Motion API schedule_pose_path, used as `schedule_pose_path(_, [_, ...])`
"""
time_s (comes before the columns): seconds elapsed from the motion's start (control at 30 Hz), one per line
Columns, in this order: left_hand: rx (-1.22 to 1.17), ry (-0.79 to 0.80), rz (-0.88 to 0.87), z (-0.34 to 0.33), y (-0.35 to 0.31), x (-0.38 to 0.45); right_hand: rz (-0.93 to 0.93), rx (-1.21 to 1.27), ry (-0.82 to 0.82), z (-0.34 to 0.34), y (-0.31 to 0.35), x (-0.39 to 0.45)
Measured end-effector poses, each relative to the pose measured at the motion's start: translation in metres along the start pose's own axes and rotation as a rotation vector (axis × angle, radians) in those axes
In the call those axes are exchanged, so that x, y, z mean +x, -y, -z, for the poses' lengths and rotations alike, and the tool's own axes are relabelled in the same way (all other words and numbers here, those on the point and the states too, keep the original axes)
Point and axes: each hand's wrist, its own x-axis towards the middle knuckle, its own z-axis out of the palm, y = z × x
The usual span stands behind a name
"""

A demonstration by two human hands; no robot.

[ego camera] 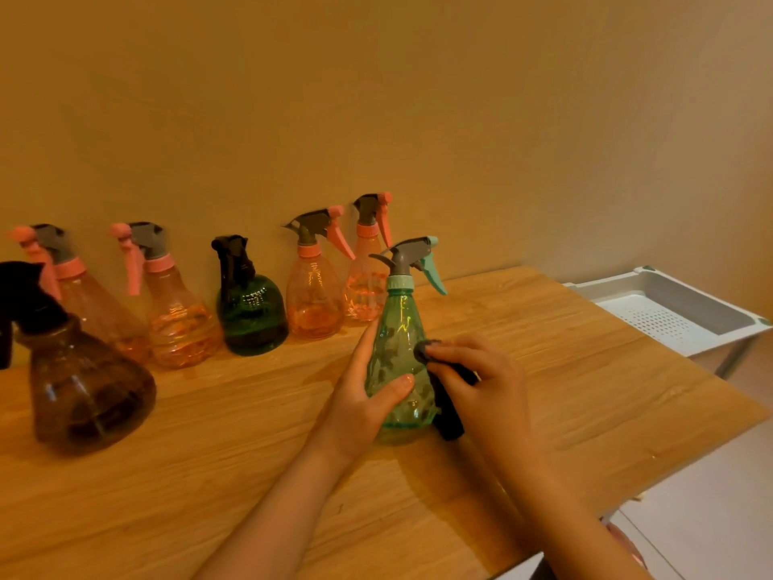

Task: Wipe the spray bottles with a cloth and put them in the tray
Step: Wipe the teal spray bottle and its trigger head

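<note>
Fingers [449, 353] press dark cloth [447, 406] against ribbed teal bottle [397, 328].

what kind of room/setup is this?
Probably a home room or a simple staged workspace; can't tell which. Cues: a wood-grain table against a bare wall, a row of plastic spray bottles along it, and a white perforated tray on a stand beside the table.

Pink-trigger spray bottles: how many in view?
4, all standing along the wall on the table: far-left bottle, the next one left of the dark green bottle, then two right of it. None in the tray.
</note>
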Motion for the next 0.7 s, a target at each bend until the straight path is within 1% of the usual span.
schedule_pose_path(0.1, [0.027, -0.010, -0.008, -0.001, 0.000, 0.001, 0.059, 0.001, -0.019, 0.008, -0.007, -0.030])
schedule_pose_path(0.17, [0.034, -0.014, -0.008, -0.001, 0.000, 0.000, 0.074, 0.000, 0.007, 0.011, -0.010, -0.042])
schedule_pose_path(0.3, [0.028, -0.020, -0.011, -0.001, 0.000, 0.000, 0.130, -0.051, 0.017, 0.010, -0.008, -0.045])
schedule_pose_path(0.37, [0.030, -0.016, -0.007, 0.000, 0.000, -0.001, 0.201, -0.047, 0.018, 0.008, -0.004, -0.045])
schedule_pose_path(0.47, [0.015, -0.019, -0.012, 0.001, -0.001, 0.001, 0.296, -0.058, 0.107, 0.006, -0.002, -0.048])
schedule_pose_path(0.53, [-0.016, -0.028, -0.001, 0.002, 0.000, 0.002, 0.290, -0.110, 0.154, 0.005, -0.003, -0.049])
schedule_pose_path(0.57, [-0.029, -0.032, 0.005, 0.003, 0.001, 0.003, 0.276, -0.146, 0.146, 0.005, -0.005, -0.050])
schedule_pose_path(0.7, [-0.067, -0.033, 0.039, 0.009, 0.005, 0.005, 0.205, -0.218, 0.036, 0.003, -0.012, -0.049])
